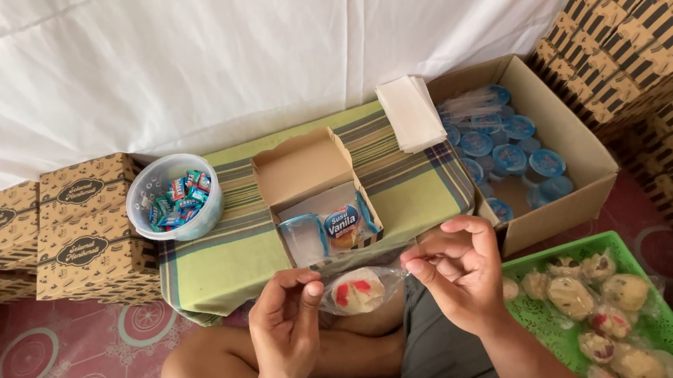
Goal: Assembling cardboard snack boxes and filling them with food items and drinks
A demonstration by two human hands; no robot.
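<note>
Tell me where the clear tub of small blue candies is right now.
In the head view, the clear tub sits at the left end of the green striped cloth, between the stacked brown patterned boxes and the open snack box.

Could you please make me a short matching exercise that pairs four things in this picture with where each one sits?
Things:
1. wrapped pastry
2. round tub of small sweets
3. green basket
4. stack of white papers

Places:
A. on the striped cloth, left of the open snack box
B. between the left hand and right hand
C. at the cloth's far right corner
D. on the floor, right of the person

Pairs: 1-B, 2-A, 3-D, 4-C
</note>
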